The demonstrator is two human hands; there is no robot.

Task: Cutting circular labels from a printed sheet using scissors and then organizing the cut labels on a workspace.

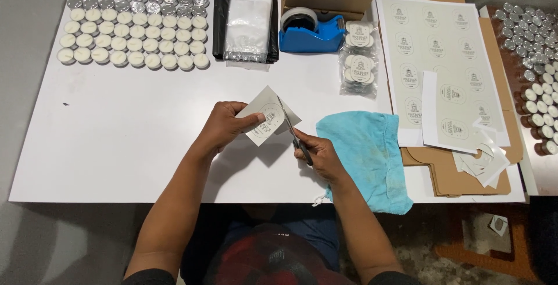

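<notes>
One blue tape dispenser (310,34), one light blue cloth (363,157), one pair of scissors (295,135), two stacked packs of tealights (358,58), two hands.

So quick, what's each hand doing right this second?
Left hand: closed on a small grey paper label piece.
Right hand: closed on dark metal scissors, blades in that paper.

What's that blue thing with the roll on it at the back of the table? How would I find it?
Look along the far edge of the white table, between the black bag of clear sleeves and the packs of candles. There sits the tape dispenser: bright blue plastic, carrying one roll. The only other blue thing is a soft cloth.
</notes>
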